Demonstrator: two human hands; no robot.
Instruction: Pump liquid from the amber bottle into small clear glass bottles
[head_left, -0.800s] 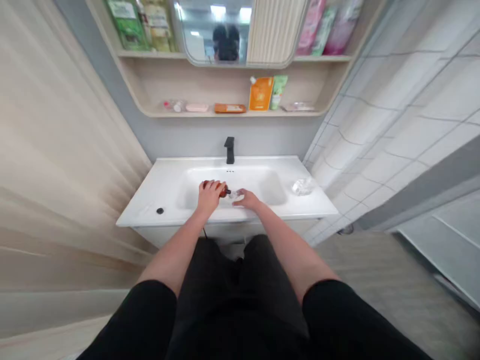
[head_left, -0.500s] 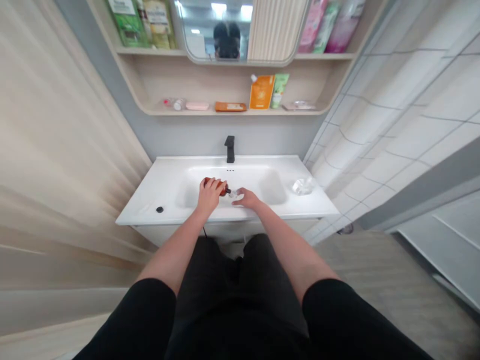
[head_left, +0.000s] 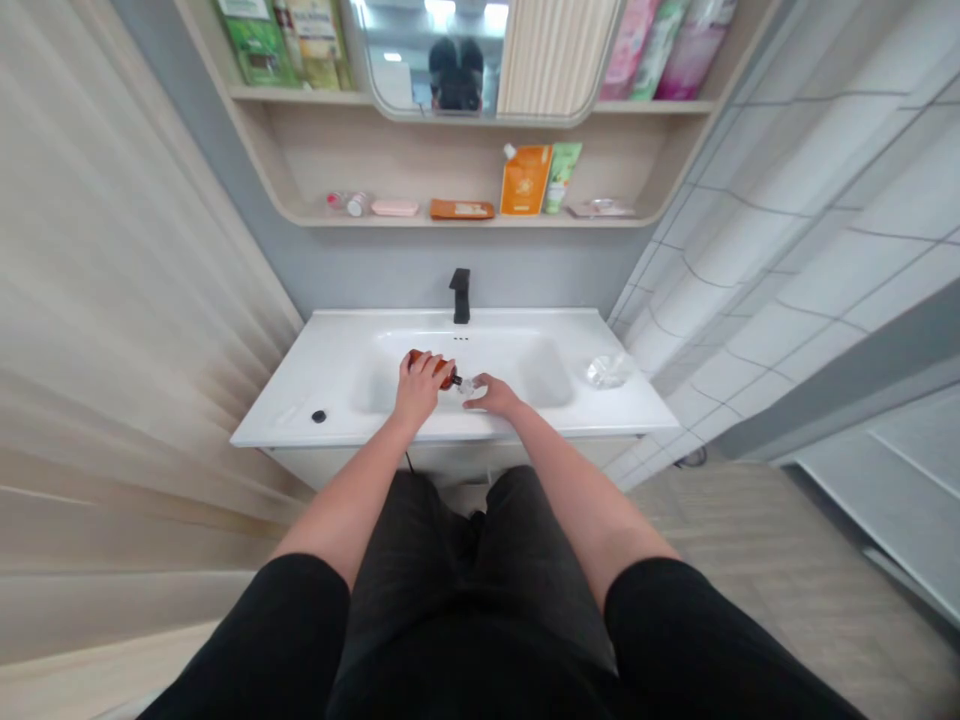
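Note:
My left hand is wrapped round a small brown bottle, held tipped on its side over the white sink basin. The bottle's dark neck points right at a small clear container. My right hand pinches that container just below the bottle's mouth. Both hands hover over the front half of the basin, below the black faucet.
A small black cap lies on the counter at the left and a clear dish at the right. A wall shelf above holds tubes, pouches and small boxes. A curtain hangs left; a tiled wall stands right.
Both hands with the bottle and the clear container have shifted slightly toward the faucet. Their grip looks the same.

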